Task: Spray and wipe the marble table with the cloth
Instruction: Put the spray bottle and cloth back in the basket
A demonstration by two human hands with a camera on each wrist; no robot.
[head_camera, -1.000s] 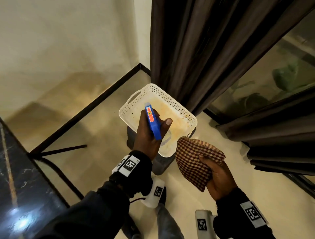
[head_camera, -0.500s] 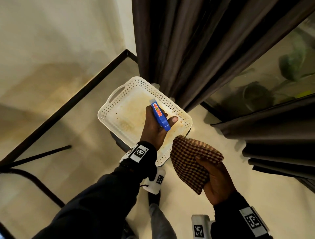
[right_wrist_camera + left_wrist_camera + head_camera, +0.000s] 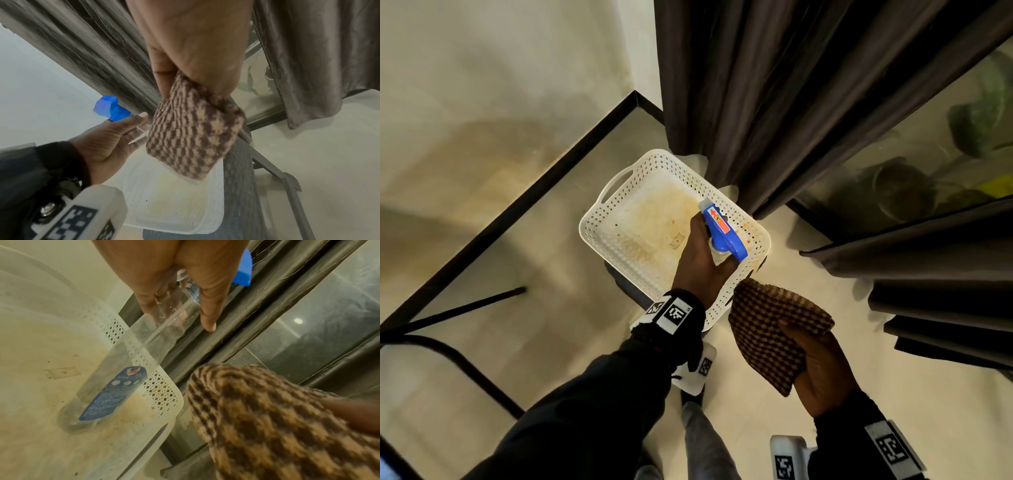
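My left hand (image 3: pixel 698 267) grips the neck of a clear spray bottle (image 3: pixel 722 229) with a blue trigger head, over the right side of a white perforated basket (image 3: pixel 592 219). In the left wrist view the bottle (image 3: pixel 115 386) slants down, its base at the basket's stained floor (image 3: pixel 30 369); whether it touches I cannot tell. My right hand (image 3: pixel 822 370) holds a folded brown-and-tan checked cloth (image 3: pixel 770 329) just right of the basket's near corner. The right wrist view shows the cloth (image 3: pixel 195 133) hanging above the basket rim. The marble table is out of view.
The basket sits on a dark stand (image 3: pixel 626 284) on a pale tiled floor. Dark curtains (image 3: pixel 756 85) hang right behind it, with a glass door (image 3: pixel 911 171) to the right. Black metal legs (image 3: pixel 465 308) cross the floor at left.
My view has swung right, and the dark marble table has left the picture. My left hand has lowered the spray bottle into the basket's right side. My right hand still holds the cloth.
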